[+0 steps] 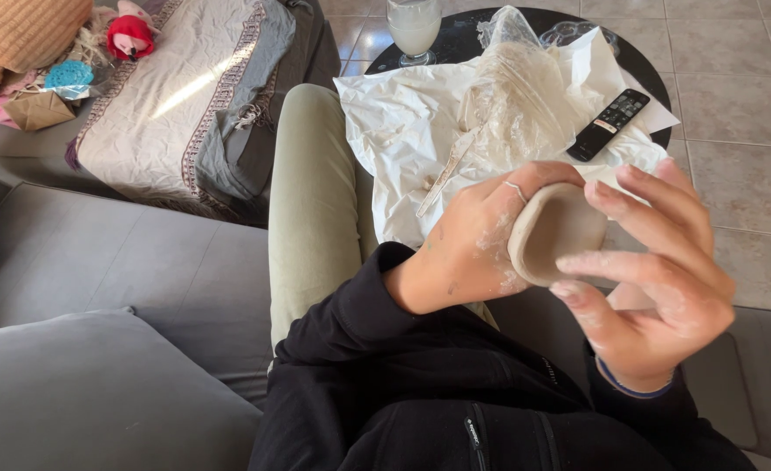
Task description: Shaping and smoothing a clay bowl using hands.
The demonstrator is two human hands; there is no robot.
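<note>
A small beige clay bowl (556, 232) is held up in front of me, its hollow facing my right hand. My left hand (472, 249), dusted with clay and wearing a thin ring, grips the bowl's left wall with the thumb over its rim. My right hand (656, 275) cups the bowl from the right, fingers spread, fingertips touching the rim and lower edge. Both sleeves are black.
A round black table (468, 39) carries crumpled white paper (403, 131), a clear plastic bag of clay (516, 105), a black remote (608, 124) and a glass of pale drink (413, 28). I sit on a grey sofa (141, 270). A patterned blanket (176, 96) lies to the left.
</note>
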